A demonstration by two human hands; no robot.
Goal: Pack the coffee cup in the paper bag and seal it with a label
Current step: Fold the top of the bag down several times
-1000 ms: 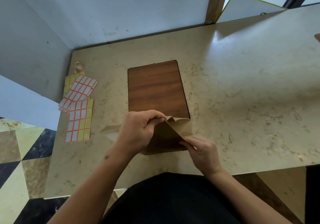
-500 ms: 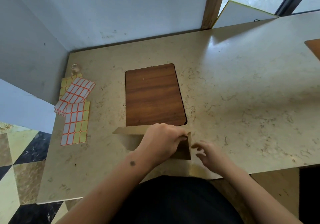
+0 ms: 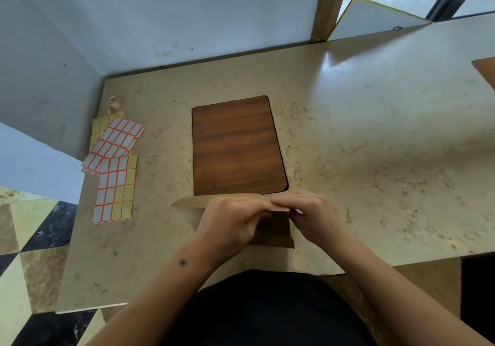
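Note:
A brown paper bag [image 3: 276, 232] stands at the near edge of the marble table, its top folded into a flat flap [image 3: 192, 201] that juts out to the left. My left hand [image 3: 230, 222] and my right hand [image 3: 310, 211] both pinch the folded top edge, fingertips meeting over the bag. The coffee cup is not visible; I cannot tell whether it is inside. Sheets of orange-bordered labels [image 3: 115, 169] lie at the table's left side, well apart from both hands.
A dark wooden board [image 3: 235, 145] lies just beyond the bag. A small tape roll [image 3: 113, 102] stands by the wall above the label sheets. The marble table [image 3: 375, 145] stretches to the right; its left edge drops to a tiled floor [image 3: 29, 252].
The bag's top went from open and raised to folded flat. My right hand came back onto the fold beside my left hand, and both now press the top edge.

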